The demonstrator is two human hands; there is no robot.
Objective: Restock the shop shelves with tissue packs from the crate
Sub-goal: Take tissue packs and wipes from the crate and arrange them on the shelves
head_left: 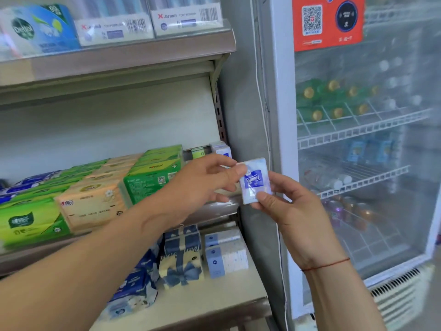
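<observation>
A small blue and white Tempo tissue pack (254, 181) is held upright in front of the right end of the middle shelf (214, 209). My right hand (290, 211) pinches its lower edge between thumb and fingers. My left hand (202, 185) reaches across and pinches the pack's upper left corner. Behind my left hand, a few similar small packs (222, 149) stand at the shelf's far right end. The crate is out of view.
Green (152, 173) and peach tissue bricks (93, 204) fill the middle shelf to the left. The lower shelf (214, 304) holds blue packs (224, 254) and a gift-patterned pack (182, 256). A glass-door drinks fridge (358, 139) stands at the right. Toothbrush boxes (186, 20) sit on the top shelf.
</observation>
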